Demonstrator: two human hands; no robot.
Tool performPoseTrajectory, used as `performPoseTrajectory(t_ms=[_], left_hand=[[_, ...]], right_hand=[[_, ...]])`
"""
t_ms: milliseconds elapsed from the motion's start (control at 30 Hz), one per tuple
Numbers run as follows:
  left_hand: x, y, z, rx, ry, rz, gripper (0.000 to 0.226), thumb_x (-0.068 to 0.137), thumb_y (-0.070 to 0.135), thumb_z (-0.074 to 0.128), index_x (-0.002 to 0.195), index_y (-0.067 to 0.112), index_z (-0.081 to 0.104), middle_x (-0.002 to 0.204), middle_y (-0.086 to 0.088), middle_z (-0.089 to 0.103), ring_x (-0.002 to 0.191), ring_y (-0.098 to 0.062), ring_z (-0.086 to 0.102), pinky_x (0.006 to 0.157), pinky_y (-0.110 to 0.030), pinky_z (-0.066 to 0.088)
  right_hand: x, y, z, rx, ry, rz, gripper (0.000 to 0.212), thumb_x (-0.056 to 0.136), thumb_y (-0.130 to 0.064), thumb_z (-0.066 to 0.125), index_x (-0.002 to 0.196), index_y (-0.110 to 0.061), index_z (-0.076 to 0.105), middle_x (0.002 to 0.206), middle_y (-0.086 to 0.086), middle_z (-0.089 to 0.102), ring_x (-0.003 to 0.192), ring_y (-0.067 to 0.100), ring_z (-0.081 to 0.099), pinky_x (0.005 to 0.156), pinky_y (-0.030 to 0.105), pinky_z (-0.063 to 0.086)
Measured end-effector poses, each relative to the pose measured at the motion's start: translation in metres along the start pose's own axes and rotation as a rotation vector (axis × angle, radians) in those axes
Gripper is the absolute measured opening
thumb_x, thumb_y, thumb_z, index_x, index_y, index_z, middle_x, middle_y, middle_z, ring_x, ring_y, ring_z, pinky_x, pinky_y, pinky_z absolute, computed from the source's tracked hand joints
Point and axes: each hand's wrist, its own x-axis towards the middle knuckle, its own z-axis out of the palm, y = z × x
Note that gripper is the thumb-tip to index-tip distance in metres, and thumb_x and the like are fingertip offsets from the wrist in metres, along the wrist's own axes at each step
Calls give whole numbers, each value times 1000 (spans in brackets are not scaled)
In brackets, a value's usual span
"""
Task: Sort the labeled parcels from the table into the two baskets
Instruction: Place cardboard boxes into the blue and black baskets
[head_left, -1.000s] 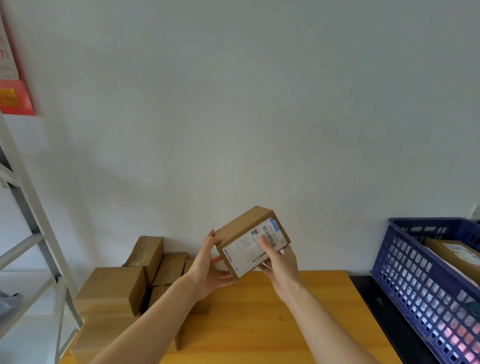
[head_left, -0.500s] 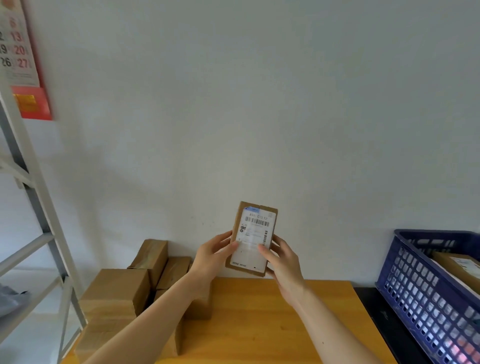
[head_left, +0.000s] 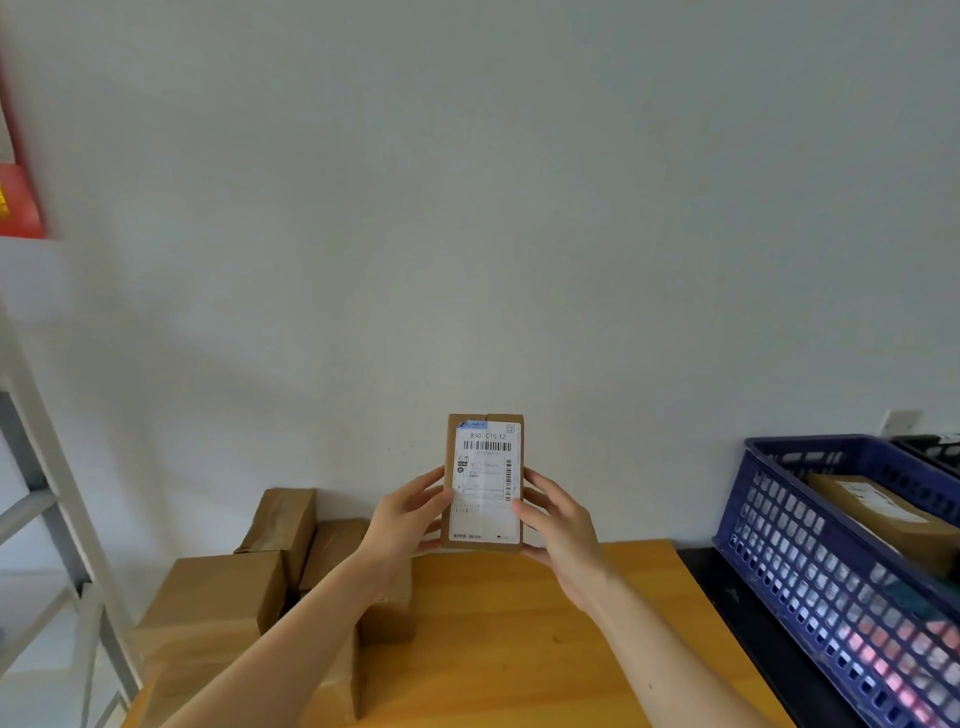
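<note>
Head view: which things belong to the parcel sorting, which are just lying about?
Job: brown cardboard parcel with white label, gripped by left hand and right hand; stacked brown cardboard parcels; yellow wooden table; blue plastic lattice basket.
Lying about: grey metal ladder frame; red wall hanging.

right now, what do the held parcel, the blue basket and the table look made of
Parcel: matte brown cardboard, flap seam showing; white paper-looking label. Blue basket: probably moulded plastic, slightly shiny lattice walls. Table: seemingly wood or veneer, smooth, faint grain.
</note>
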Motion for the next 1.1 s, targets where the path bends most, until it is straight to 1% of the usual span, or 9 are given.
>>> performPoseTrajectory(t_ms=[100,233,367,567,667,833,900,967,1100], left_hand=[[1,-8,-1,6,-42,-12,39,91,27,61,127,38,53,111,8,70,103,-21,67,81,-39,59],[3,-21,6,11,-138,-36,40,91,29,60,130,39,52,113,9,68,103,-19,66,82,-39,59],[0,-36,32,17,-254,-66,42,93,28,60,133,36,52,110,13,68,98,-14,67,66,-26,59],[-15,-56,94,33,-449,-111,41,95,27,58,133,39,51,98,22,70,90,-9,69,60,-21,56],[-25,-54,127,57,-532,-108,43,95,28,57,136,39,48,103,17,70,95,-12,68,63,-23,56],[-47,-52,180,78,-636,-97,46,97,25,55,139,38,43,110,7,69,98,-17,68,69,-29,58],[-57,-52,202,79,-663,-90,47,97,24,55,139,40,42,110,5,68,97,-17,68,71,-32,59],[-68,-53,224,93,-684,-83,48,97,22,55,138,43,41,111,4,67,97,-18,68,75,-35,60],[-92,-53,272,139,-713,-69,51,97,23,54,140,46,37,112,1,66,102,-22,65,76,-38,60]], right_hand=[[-9,3,2,-14,32,22,42,93,-20,62,128,-42,52,126,-8,61,111,14,58,74,32,56],[-27,11,-4,-29,126,79,47,93,-20,61,134,-41,50,124,-8,63,118,18,56,96,54,48],[-55,23,-23,-16,216,127,48,96,-16,56,131,-47,47,120,-8,65,110,15,62,87,47,55],[-107,31,-66,-67,401,196,55,97,-12,53,130,-54,40,118,-9,65,105,11,62,70,32,56],[-130,29,-90,-67,476,193,56,97,-9,51,126,-55,41,113,-12,65,102,8,61,66,29,57],[-169,30,-134,-32,583,177,57,96,-10,52,133,-52,42,121,-6,63,111,16,59,79,41,57],[-181,32,-152,-20,619,171,57,96,-10,52,134,-52,42,121,-6,64,110,16,59,73,37,58],[-195,34,-172,-12,643,168,57,96,-9,52,130,-54,44,121,-7,64,110,16,59,68,33,58],[-224,36,-213,22,679,150,56,95,-7,53,115,-59,51,116,-11,66,107,16,60,69,36,59]])
